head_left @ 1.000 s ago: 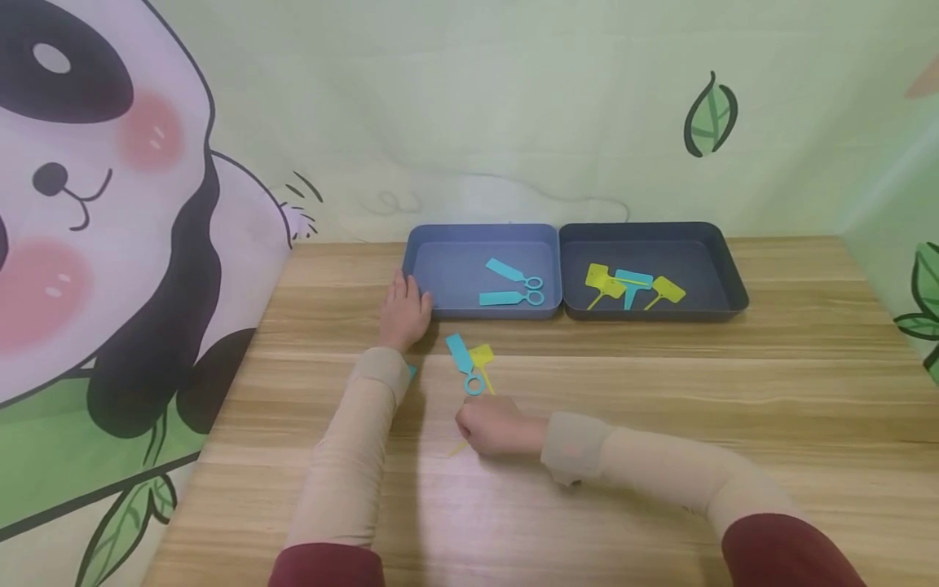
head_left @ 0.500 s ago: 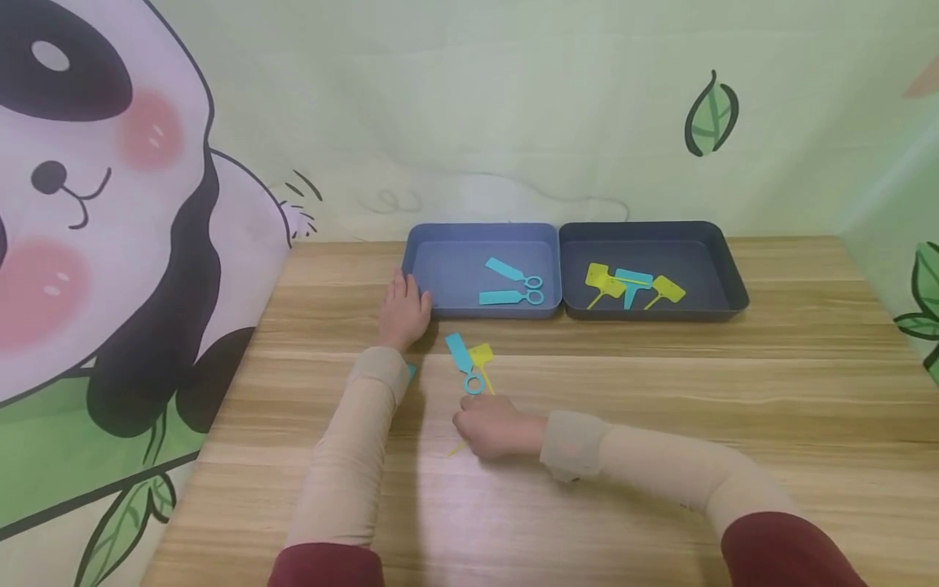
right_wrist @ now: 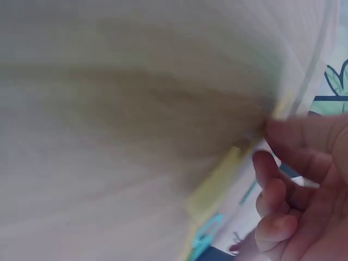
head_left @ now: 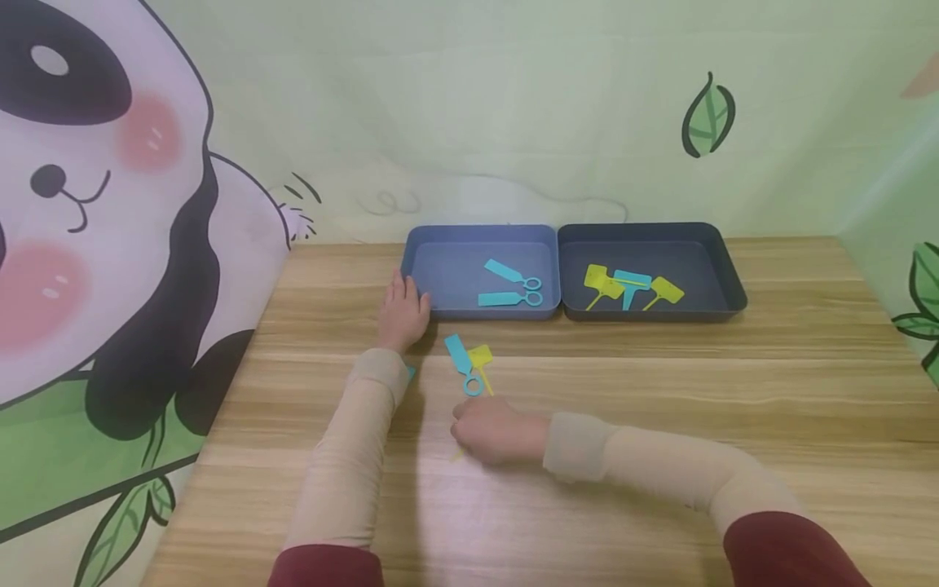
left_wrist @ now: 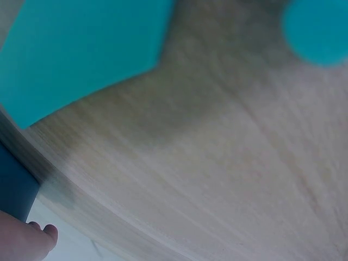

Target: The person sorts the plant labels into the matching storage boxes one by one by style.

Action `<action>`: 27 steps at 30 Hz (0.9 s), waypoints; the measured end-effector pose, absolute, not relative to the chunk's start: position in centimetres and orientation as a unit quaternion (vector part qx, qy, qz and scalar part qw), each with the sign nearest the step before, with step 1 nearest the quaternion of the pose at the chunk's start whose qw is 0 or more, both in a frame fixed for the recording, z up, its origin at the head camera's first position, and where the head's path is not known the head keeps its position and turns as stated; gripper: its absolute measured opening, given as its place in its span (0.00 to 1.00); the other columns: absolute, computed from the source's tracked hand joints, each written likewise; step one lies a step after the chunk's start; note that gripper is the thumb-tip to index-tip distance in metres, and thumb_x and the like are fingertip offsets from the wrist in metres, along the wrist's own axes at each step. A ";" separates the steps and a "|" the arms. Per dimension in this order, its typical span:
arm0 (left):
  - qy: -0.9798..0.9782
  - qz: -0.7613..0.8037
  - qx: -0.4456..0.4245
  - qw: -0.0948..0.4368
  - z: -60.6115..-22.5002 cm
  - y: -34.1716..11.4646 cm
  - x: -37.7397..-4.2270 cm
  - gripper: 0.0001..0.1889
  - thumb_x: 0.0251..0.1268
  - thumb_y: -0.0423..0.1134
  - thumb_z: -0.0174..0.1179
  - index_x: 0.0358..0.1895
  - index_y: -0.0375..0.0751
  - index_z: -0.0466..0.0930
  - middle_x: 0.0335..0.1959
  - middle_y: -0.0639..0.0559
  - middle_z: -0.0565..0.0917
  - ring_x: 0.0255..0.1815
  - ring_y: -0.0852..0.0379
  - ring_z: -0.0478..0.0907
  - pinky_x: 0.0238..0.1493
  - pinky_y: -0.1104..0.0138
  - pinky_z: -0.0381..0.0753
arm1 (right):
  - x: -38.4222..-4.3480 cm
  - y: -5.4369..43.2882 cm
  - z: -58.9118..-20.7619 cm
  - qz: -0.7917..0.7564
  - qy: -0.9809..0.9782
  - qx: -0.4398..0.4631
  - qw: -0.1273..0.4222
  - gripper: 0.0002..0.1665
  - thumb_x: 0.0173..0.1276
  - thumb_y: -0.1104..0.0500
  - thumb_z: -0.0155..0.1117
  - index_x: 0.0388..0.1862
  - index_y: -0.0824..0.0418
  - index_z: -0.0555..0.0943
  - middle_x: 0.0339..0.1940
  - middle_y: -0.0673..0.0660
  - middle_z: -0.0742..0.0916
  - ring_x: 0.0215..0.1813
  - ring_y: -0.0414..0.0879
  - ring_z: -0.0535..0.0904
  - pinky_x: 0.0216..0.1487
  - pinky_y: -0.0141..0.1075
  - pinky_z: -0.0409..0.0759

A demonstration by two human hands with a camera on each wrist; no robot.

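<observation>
Evidently, from the head, the right hand (head_left: 500,430) covers most of a yellow tag (head_left: 458,454) near a blue strip (head_left: 458,353); the left hand (head_left: 403,315) lies relaxed against a blue tray (head_left: 449,281). At left wrist, we see blue pieces (left_wrist: 87,49) partly blocking the table (left_wrist: 190,174); at right, fingers (right_wrist: 266,169) pinch the tag.

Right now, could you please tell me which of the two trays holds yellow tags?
The dark navy tray on the right: yellow T-shaped tags lie in it, whereas the lighter blue tray by the left hand shows only two turquoise ring-ended tags.
</observation>
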State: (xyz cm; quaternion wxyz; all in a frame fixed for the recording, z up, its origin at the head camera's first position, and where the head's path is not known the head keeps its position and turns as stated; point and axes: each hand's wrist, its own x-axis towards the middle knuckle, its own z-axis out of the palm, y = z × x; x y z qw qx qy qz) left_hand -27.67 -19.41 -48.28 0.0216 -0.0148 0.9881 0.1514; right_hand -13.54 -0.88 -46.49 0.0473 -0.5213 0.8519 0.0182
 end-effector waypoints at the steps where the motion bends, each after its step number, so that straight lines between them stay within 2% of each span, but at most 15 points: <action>1: 0.988 0.152 -0.016 0.022 -48.3 -19.4 -27.7 0.32 0.68 0.50 0.28 0.67 0.29 0.45 0.70 0.36 0.39 0.71 0.42 0.39 0.68 0.51 0.47 | -13.5 -0.9 -46.4 0.028 0.845 -0.533 0.032 0.06 0.52 0.62 0.58 0.18 0.53 0.77 0.21 0.47 0.76 0.24 0.41 0.68 0.18 0.30 0.65; 6: 0.989 0.149 -0.017 0.021 -48.3 -19.4 -27.7 0.32 0.68 0.50 0.28 0.67 0.29 0.45 0.70 0.36 0.39 0.71 0.42 0.40 0.67 0.50 0.49 | -13.3 -1.4 -46.1 0.081 0.813 -0.575 -0.029 0.07 0.51 0.58 0.59 0.17 0.50 0.79 0.21 0.46 0.80 0.25 0.40 0.71 0.22 0.29 0.64; 13: 0.990 0.139 -0.016 0.017 -48.4 -19.4 -27.7 0.32 0.68 0.50 0.28 0.67 0.29 0.46 0.70 0.36 0.40 0.70 0.41 0.42 0.67 0.51 0.50 | -13.4 -1.6 -46.5 0.097 0.811 -0.577 -0.027 0.08 0.53 0.56 0.58 0.16 0.50 0.79 0.21 0.47 0.82 0.25 0.40 0.71 0.22 0.29 0.65; 21: 0.989 0.144 -0.016 0.014 -48.3 -19.3 -27.6 0.32 0.68 0.50 0.28 0.67 0.29 0.46 0.70 0.36 0.40 0.70 0.42 0.42 0.67 0.51 0.50 | -13.5 -1.2 -46.6 0.076 0.807 -0.583 -0.059 0.08 0.50 0.57 0.58 0.14 0.51 0.78 0.17 0.47 0.81 0.23 0.42 0.72 0.21 0.32 0.65; 27: 0.989 0.148 -0.015 0.011 -48.3 -19.3 -27.6 0.31 0.68 0.49 0.29 0.67 0.29 0.47 0.70 0.36 0.41 0.70 0.41 0.42 0.67 0.50 0.50 | -13.4 -1.2 -46.5 0.079 0.807 -0.583 -0.057 0.08 0.50 0.57 0.58 0.13 0.51 0.78 0.16 0.46 0.82 0.22 0.42 0.70 0.19 0.32 0.62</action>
